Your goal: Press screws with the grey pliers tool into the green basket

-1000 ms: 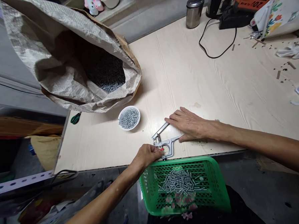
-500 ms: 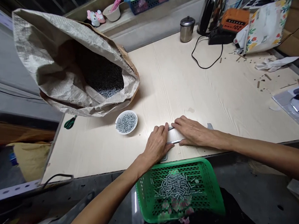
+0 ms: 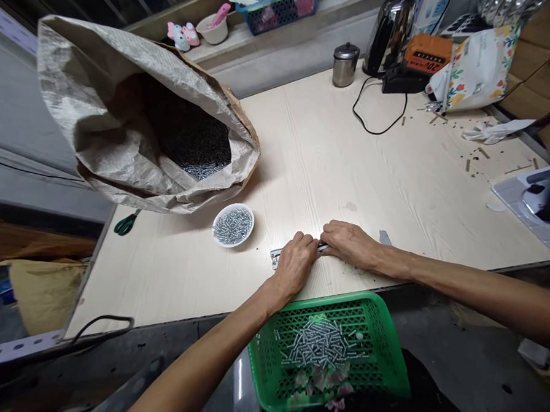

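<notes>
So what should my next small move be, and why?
Probably relax the squeeze so the grey hand tool can open: the left grip covers its middle, the right grip holds the handles, and these look close together. I can't see whether the tool has anything in it.

Basket (image 3: 392, 353) green, bowl (image 3: 231, 245) white, pliers (image 3: 275, 254) grey.

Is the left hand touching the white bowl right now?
Apart: the head view shows bare tabletop between the left hand and the white bowl.
</notes>
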Demonstrator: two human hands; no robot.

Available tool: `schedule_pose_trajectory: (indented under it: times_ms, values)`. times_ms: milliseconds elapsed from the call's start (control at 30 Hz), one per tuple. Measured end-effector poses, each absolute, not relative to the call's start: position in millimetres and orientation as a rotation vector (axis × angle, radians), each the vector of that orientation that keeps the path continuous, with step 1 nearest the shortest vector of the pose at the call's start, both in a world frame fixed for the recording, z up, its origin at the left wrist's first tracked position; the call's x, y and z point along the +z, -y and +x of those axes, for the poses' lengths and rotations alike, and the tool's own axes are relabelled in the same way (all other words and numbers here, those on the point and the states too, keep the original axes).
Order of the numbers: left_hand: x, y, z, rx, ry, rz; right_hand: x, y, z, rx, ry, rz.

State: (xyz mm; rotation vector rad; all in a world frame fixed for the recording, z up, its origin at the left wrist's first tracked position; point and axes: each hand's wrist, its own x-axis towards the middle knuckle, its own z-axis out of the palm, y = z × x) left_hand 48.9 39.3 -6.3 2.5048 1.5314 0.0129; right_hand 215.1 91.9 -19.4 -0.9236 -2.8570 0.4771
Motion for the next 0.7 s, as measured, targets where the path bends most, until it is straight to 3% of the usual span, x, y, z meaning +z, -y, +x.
schedule_pose_trajectory:
  times_ms: [333, 567, 700]
  values:
    - [-2, -36, 52, 0.01, -1.616, 2.403, -14, -89, 218, 0.483, 2.847, -0.846]
    - [25, -4, 7, 0.546, -1.827, 2.297, -11, -70, 226, 0.396, 2.762, -0.737]
    - [27, 26, -25, 0.513, -1.91, 2.259, -21, -65, 214, 0.464, 2.771, -0.73]
